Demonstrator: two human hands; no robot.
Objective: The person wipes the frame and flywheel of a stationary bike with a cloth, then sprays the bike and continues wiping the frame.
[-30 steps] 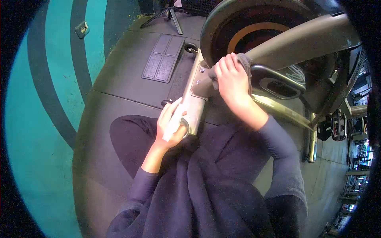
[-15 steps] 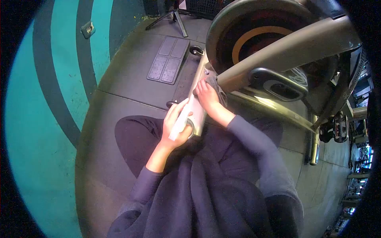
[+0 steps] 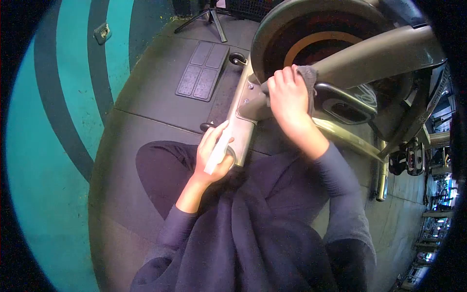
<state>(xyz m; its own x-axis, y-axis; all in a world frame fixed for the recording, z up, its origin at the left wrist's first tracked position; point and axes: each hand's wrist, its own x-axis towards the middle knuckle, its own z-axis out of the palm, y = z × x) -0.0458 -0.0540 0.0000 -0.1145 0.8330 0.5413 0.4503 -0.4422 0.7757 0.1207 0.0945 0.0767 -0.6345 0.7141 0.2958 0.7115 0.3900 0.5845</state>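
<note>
My right hand (image 3: 292,95) is wrapped over a dark grey cloth (image 3: 307,80), which lies against the slanted grey frame tube (image 3: 374,56) of an exercise machine. Lower down, my left hand (image 3: 211,155) holds a white object (image 3: 219,148), too washed out by glare to name, beside the near end of the metal base bar (image 3: 241,134). Part of a round rim shows at the left palm. Two bolts show on the bar's bracket, and the large flywheel (image 3: 272,44) stands behind the tube.
A black ridged footplate (image 3: 203,70) lies on the dark floor, near a small wheel (image 3: 237,59). Tripod legs (image 3: 214,22) stand at the top. The striped wall (image 3: 73,97) is at the left. A pedal (image 3: 416,158) sticks out at the right. My crossed legs are below.
My right hand has moved up and to the right with the cloth, from the base bar's bracket onto the slanted tube. My left hand has stayed by the bar's near end.
</note>
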